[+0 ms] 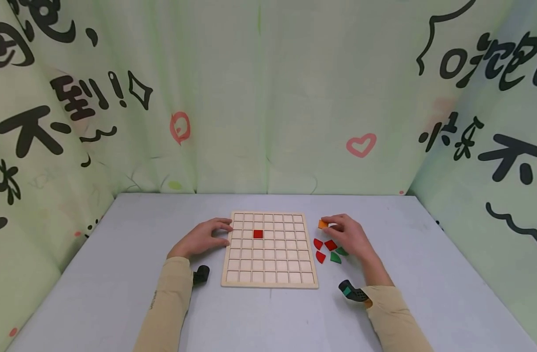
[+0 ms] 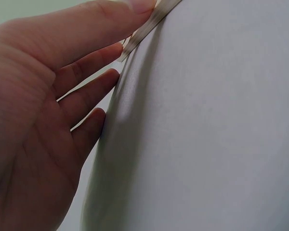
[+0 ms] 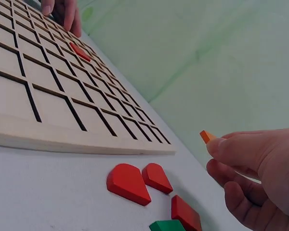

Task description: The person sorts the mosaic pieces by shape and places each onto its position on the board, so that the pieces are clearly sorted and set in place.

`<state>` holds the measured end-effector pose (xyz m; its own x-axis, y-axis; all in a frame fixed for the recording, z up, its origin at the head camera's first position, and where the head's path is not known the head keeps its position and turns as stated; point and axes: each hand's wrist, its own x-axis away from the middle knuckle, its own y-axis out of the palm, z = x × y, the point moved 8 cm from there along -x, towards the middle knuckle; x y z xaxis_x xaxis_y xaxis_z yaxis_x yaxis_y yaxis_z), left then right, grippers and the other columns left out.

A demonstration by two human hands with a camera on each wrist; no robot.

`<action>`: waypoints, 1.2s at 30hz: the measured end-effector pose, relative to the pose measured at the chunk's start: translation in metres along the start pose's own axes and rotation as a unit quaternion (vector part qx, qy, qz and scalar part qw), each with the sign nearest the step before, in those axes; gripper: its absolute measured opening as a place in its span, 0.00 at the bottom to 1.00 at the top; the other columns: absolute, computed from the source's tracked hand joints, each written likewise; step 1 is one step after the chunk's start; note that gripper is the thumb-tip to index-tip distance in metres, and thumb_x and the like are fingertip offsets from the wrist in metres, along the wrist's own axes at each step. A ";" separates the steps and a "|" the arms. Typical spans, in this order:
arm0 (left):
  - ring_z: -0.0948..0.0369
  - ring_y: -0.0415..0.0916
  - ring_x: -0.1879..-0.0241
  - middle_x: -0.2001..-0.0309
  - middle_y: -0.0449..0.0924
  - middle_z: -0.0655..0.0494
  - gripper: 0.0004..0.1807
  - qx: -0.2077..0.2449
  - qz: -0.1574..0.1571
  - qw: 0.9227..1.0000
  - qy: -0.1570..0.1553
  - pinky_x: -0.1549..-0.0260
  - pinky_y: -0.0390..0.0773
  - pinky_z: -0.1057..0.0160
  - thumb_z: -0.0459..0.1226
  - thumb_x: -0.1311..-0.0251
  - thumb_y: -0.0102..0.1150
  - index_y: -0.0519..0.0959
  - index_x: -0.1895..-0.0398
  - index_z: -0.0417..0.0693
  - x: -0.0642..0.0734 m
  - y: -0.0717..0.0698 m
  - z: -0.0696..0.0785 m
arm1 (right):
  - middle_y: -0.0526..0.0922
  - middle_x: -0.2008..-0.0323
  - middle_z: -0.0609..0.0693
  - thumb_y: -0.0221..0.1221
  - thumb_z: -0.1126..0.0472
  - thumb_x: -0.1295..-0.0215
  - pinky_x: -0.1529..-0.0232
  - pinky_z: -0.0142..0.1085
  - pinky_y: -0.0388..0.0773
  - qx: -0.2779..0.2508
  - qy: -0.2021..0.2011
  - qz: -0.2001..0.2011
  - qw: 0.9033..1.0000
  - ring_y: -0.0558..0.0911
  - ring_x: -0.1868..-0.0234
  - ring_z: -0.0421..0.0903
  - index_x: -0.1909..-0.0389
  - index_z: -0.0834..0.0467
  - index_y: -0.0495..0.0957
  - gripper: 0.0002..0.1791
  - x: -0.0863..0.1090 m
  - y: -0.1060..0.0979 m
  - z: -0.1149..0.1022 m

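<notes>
A wooden grid board [image 1: 268, 285] lies flat on the table, with one red square tile [image 1: 258, 234] in a cell of its second row. My left hand [image 1: 204, 238] touches the board's left edge, thumb and fingers extended; the left wrist view shows the thumb [image 2: 101, 24] against the rim. Right of the board, my right hand [image 1: 348, 234] pinches an orange tile [image 1: 323, 224] between thumb and fingertips, above the table. In the right wrist view the orange tile [image 3: 207, 136] sticks out past the thumb, its far part hidden by the fingers.
Beside the board's right edge lie two red rounded tiles [image 1: 320, 256], a red square tile [image 1: 331, 245] and two green rounded tiles [image 1: 335, 257]. A white cloth covers the table [image 1: 268, 322]. Pale green curtains [image 1: 268, 98] with black lettering stand behind and at both sides.
</notes>
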<state>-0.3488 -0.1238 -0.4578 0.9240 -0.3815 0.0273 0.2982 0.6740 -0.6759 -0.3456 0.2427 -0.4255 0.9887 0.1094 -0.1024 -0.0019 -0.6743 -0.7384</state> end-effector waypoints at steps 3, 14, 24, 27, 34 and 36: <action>0.49 0.56 0.28 0.31 0.67 0.53 0.21 0.002 0.001 1.000 0.004 0.31 0.59 0.48 0.39 0.42 0.69 0.81 0.45 0.45 0.001 -0.001 0.000 | 0.75 0.45 0.57 0.60 0.59 0.31 0.47 0.47 0.80 -0.009 0.001 -0.007 1.000 0.77 0.45 0.58 0.40 0.58 0.78 0.20 -0.001 0.007 -0.006; 0.50 0.56 0.28 0.32 0.68 0.53 0.21 -0.002 -0.004 1.000 0.000 0.31 0.60 0.49 0.39 0.43 0.69 0.81 0.45 0.45 -0.001 0.000 -0.001 | 0.76 0.46 0.57 0.60 0.62 0.33 0.47 0.48 0.80 -0.017 -0.047 -0.038 0.998 0.81 0.48 0.57 0.42 0.59 0.79 0.18 -0.006 0.033 -0.037; 0.51 0.56 0.28 0.32 0.68 0.55 0.22 -0.002 -0.004 1.000 -0.005 0.31 0.59 0.51 0.39 0.43 0.69 0.81 0.45 0.46 -0.001 -0.001 -0.002 | 0.78 0.51 0.55 0.63 0.63 0.35 0.52 0.44 0.81 0.011 -0.110 -0.068 0.991 0.82 0.56 0.50 0.46 0.59 0.82 0.17 -0.013 0.060 -0.069; 0.51 0.56 0.28 0.32 0.68 0.54 0.22 -0.005 -0.003 1.000 -0.006 0.31 0.59 0.50 0.39 0.43 0.69 0.80 0.45 0.45 -0.001 0.000 -0.003 | 0.78 0.55 0.53 0.64 0.64 0.36 0.55 0.41 0.82 0.018 -0.133 -0.080 0.988 0.82 0.59 0.47 0.48 0.61 0.82 0.16 -0.014 0.070 -0.076; 0.52 0.55 0.28 0.31 0.67 0.56 0.22 -0.001 -0.001 1.000 -0.015 0.30 0.58 0.52 0.39 0.43 0.69 0.80 0.44 0.46 -0.002 0.000 -0.003 | 0.79 0.54 0.52 0.64 0.65 0.37 0.57 0.37 0.79 0.021 -0.142 -0.100 0.985 0.78 0.60 0.45 0.48 0.60 0.82 0.16 -0.015 0.084 -0.086; 0.52 0.56 0.28 0.31 0.67 0.55 0.22 -0.005 -0.002 1.000 -0.010 0.30 0.59 0.51 0.39 0.43 0.69 0.80 0.45 0.45 -0.002 0.000 -0.002 | 0.79 0.53 0.53 0.64 0.66 0.38 0.56 0.37 0.79 0.018 -0.142 -0.104 0.984 0.79 0.59 0.45 0.48 0.60 0.82 0.16 -0.015 0.086 -0.088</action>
<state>-0.3511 -0.1247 -0.4594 0.9273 -0.3717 0.0446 0.3000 0.6665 -0.6825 -0.3478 0.1190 -0.4291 0.8868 0.4451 -0.1242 0.1862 -0.5902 -0.7855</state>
